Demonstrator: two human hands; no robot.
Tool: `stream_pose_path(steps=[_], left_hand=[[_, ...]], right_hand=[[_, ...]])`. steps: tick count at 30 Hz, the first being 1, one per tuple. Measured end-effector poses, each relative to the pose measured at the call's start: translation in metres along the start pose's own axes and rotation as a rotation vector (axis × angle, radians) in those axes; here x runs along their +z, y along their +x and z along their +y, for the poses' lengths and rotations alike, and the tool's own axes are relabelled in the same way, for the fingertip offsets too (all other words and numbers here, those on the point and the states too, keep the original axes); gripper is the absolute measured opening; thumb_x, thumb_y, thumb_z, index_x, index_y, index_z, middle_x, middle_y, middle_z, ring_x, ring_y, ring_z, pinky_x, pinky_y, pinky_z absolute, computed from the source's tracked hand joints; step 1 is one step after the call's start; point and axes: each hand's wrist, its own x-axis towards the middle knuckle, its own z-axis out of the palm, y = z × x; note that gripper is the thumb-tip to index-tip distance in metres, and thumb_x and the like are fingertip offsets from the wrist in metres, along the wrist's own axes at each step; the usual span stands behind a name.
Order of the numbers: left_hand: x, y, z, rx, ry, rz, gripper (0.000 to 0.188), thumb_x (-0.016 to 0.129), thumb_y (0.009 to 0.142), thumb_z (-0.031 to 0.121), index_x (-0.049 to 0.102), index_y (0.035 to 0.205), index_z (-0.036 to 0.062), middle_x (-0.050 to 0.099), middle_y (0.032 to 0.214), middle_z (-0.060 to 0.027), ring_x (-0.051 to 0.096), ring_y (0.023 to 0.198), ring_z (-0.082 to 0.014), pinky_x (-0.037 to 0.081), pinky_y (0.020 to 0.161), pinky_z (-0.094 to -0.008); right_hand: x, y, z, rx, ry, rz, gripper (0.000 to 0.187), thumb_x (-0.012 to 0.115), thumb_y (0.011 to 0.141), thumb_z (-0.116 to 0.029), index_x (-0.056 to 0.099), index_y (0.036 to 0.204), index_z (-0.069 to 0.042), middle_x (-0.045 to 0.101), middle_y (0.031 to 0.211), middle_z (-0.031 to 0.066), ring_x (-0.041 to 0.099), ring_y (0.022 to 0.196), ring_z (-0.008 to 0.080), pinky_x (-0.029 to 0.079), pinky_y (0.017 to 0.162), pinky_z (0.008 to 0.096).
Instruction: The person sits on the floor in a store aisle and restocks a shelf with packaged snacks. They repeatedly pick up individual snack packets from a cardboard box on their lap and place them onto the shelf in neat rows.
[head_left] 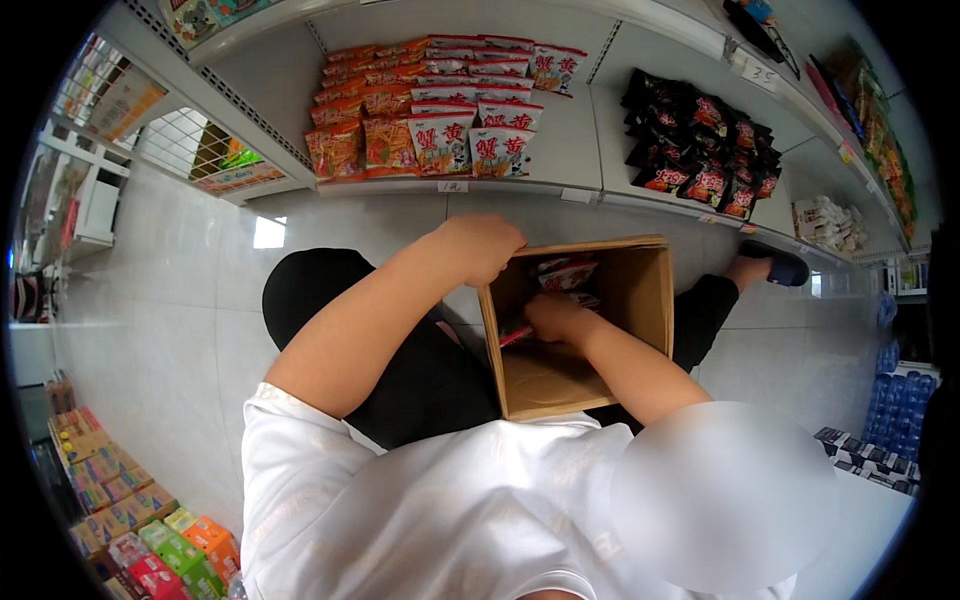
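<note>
An open cardboard box stands between my legs, close against my front. My left hand is closed on its upper left corner, gripping the rim. My right hand reaches down inside the box. Its fingers are curled at a small red-and-white snack bag by the left wall, partly hidden by the hand. More red-and-white snack bags lie at the far side of the box. On the bottom shelf ahead, orange and red-and-white snack bags stand in rows.
The white shelf runs across just beyond the box. Black snack bags are piled on its right part, with white packets farther right. Colourful cartons stand at the lower left, and blue bottles at the right.
</note>
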Motion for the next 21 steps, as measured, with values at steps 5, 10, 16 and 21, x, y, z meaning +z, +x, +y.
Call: stream_pose_path(steps=[5,10,16,21], left_hand=[[0.027,0.014,-0.017,-0.027,-0.043,0.049,0.027,0.063,0.087,0.011,0.063,0.114,0.0093,0.066,0.107,-0.0179,0.061,0.105,-0.0381,0.051,0.086,-0.0485],[0.023,0.027,-0.026,-0.037,-0.152,-0.003,0.031,0.061,0.089,0.011,0.062,0.120,0.0095,0.065,0.112,-0.0200,0.060,0.108,-0.0404,0.049,0.088,-0.0496],[-0.019,0.019,-0.001,0.044,-0.503,0.259,0.042,0.050,0.100,0.039,0.061,0.122,0.0044,0.069,0.110,-0.0125,0.065,0.102,-0.0296,0.052,0.083,-0.0441],[-0.025,0.020,0.008,0.307,-1.233,0.098,0.047,0.063,0.094,0.042,0.060,0.120,0.0027,0.068,0.101,-0.0050,0.063,0.088,-0.0119,0.051,0.071,-0.0291]], right_hand=[[-0.068,-0.044,-0.002,-0.068,0.368,-0.141,0.033,0.063,0.073,-0.014,0.071,0.102,-0.001,0.069,0.096,0.0229,0.068,0.091,0.0347,0.052,0.078,0.0430],[-0.123,-0.108,0.019,-0.124,0.881,-0.073,0.020,0.068,0.076,-0.010,0.068,0.093,0.001,0.064,0.072,0.0045,0.054,0.067,0.0104,0.045,0.062,0.0308],[-0.139,-0.154,0.035,-0.187,1.610,0.351,0.034,0.073,0.081,-0.013,0.066,0.109,0.006,0.071,0.097,0.0073,0.066,0.087,0.0121,0.052,0.079,0.0274],[-0.141,-0.143,0.035,-0.261,1.811,0.509,0.034,0.072,0.084,-0.011,0.064,0.114,0.005,0.071,0.099,0.0095,0.066,0.089,0.0145,0.052,0.081,0.0297]])
